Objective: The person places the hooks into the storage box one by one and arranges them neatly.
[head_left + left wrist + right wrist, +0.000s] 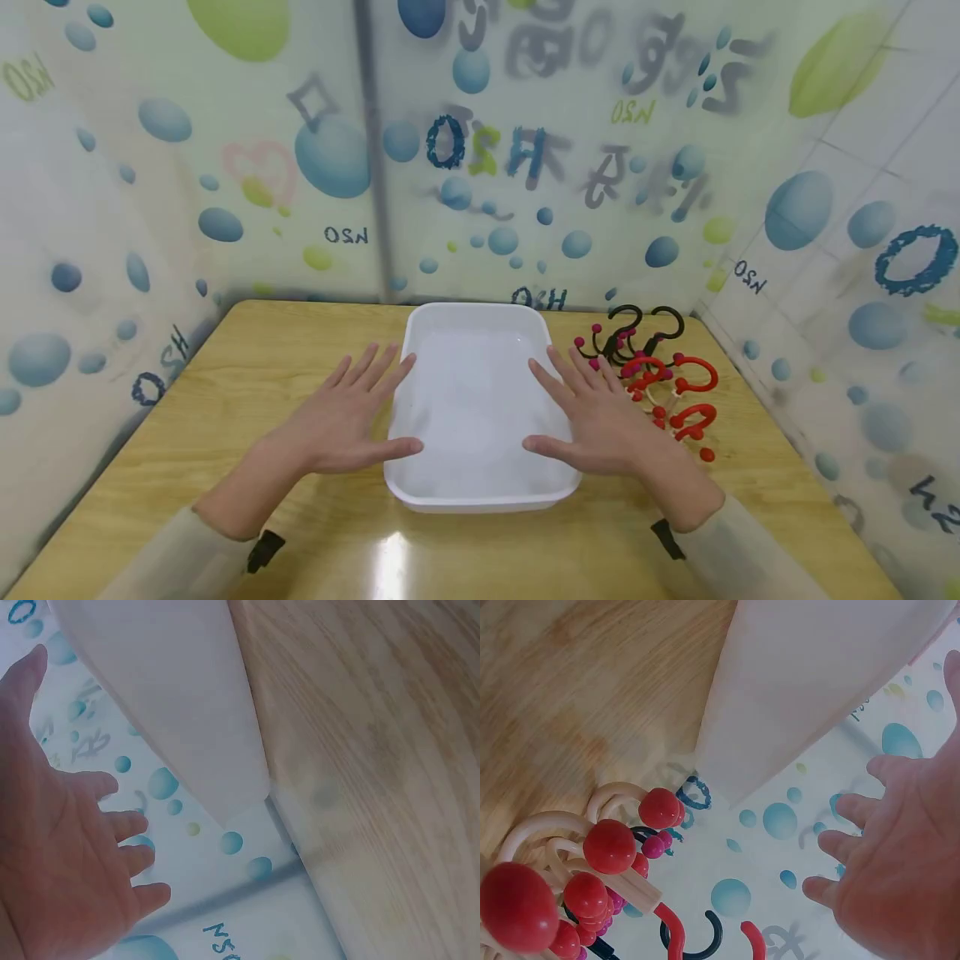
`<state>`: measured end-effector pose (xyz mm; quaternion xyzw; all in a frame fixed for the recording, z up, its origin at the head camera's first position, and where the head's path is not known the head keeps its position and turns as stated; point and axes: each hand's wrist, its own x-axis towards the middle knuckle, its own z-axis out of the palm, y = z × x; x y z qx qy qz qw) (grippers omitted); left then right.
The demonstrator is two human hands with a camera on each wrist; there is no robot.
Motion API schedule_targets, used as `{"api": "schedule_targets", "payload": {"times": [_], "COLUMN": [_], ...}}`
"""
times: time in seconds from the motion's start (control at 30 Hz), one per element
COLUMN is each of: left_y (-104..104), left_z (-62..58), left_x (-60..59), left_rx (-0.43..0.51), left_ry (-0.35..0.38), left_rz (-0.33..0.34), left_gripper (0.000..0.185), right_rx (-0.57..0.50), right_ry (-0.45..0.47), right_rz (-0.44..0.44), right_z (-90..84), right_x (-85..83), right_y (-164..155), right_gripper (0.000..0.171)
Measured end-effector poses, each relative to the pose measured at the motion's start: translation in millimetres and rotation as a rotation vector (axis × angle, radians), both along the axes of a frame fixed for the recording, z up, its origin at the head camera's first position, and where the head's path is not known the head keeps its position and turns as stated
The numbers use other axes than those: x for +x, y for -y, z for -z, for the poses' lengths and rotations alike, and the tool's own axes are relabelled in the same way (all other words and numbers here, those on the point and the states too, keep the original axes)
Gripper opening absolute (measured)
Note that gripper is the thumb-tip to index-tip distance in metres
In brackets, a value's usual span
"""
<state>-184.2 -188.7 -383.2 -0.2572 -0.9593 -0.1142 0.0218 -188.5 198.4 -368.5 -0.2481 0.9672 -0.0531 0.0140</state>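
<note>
A white rectangular tray (pixel 483 400) lies on the wooden table, its inside bare. My left hand (pixel 348 421) is spread with straight fingers at the tray's left rim, palm down, fingertips and thumb overlapping the edge in the head view. On the other side my right hand (pixel 600 421) mirrors it, fingers spread at the right rim. Both wrist views show the palms, with nothing held in the left hand (pixel 71 862) or the right hand (pixel 900 855). The outer wall of the tray (pixel 172 690) stands beside each hand.
Right of the tray, near my right hand, lie several hook-handled scalp massagers with ball-tipped prongs: black ones (pixel 611 343) behind, red ones (pixel 693 417) in front. Patterned walls (pixel 480 208) enclose the table (pixel 300 525) at the back and both sides.
</note>
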Motion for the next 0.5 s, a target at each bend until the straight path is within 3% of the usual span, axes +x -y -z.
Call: {"api": "schedule_targets", "payload": {"times": [0.1,0.27,0.37,0.5], "left_y": [1.5,12.9,22.3,30.8], "left_z": [-0.7,3.9,7.9,15.1], "left_x": [1.6,7.4,11.9,16.4], "left_rx": [0.023,0.163,0.257,0.31], "left_ry": [0.008,0.065,0.149,0.271], "left_rz": [-0.004,-0.012,0.018,0.072], "left_gripper": [0.11,0.102,0.096,0.093], "right_rx": [0.02,-0.024,-0.087,-0.151], "right_ry": [-0.022,-0.078,-0.123,-0.18], "right_rz": [-0.002,0.037,0.067,0.084], "right_z": [-2.8,-18.0,-30.7,-44.4], "right_x": [1.8,11.5,19.8,27.0], "right_y": [-2.1,-17.3,-33.6,-60.0], "right_gripper": [0.106,0.097,0.083,0.061]}}
